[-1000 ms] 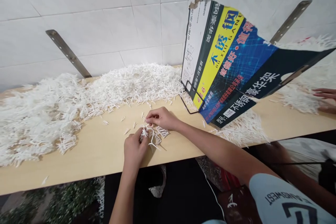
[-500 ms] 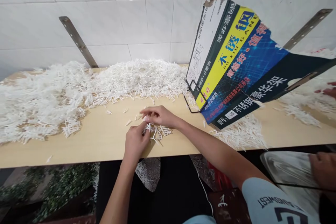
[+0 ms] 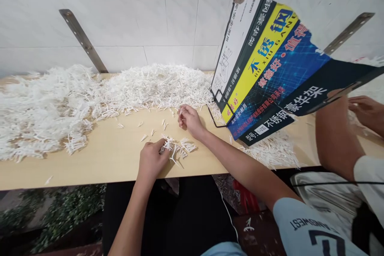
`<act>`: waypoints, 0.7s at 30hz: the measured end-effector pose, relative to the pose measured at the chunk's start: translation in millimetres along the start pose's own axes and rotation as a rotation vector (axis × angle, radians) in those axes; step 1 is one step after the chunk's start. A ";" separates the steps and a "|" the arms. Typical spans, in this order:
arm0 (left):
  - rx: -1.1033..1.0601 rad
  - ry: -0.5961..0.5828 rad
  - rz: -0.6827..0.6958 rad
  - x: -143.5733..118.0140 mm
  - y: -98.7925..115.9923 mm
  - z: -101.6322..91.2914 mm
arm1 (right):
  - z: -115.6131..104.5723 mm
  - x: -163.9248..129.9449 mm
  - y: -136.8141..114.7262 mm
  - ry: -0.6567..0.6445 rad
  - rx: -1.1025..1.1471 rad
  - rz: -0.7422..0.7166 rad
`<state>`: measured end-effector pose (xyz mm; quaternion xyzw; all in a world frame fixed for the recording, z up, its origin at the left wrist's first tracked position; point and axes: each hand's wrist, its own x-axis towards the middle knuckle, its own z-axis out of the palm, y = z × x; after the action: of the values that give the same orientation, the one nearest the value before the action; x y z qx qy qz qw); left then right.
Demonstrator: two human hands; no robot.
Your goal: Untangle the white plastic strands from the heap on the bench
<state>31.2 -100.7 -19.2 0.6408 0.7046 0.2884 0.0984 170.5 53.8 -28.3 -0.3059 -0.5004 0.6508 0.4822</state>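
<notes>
My left hand (image 3: 152,159) rests near the front edge of the wooden table (image 3: 99,164), fingers closed on a small bunch of white plastic pieces (image 3: 177,147) lying there. My right hand (image 3: 188,119) is farther back, at the edge of the big white heap (image 3: 90,92), pinching one small white piece between its fingertips. A few loose pieces (image 3: 151,130) lie scattered between the heap and my hands.
A printed cardboard sheet (image 3: 270,64) leans over the table's right side, propped on a black wire stand (image 3: 216,112). Another person's arm (image 3: 336,136) and hand (image 3: 364,112) work to the right. Metal brackets (image 3: 82,40) slant against the tiled wall.
My right hand has left the small bunch and moved back to the heap's edge, taking a piece. The other person's arm has come into view on the right.
</notes>
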 end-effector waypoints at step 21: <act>-0.006 -0.033 0.111 -0.9 -4.3 1.7 | 1.1 -10.3 -10.8 -0.213 -0.172 -0.012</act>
<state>28.5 -101.1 -23.1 0.6833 0.6654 0.2849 0.0956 176.6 44.2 -18.6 -0.2722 -0.6047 0.6313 0.4021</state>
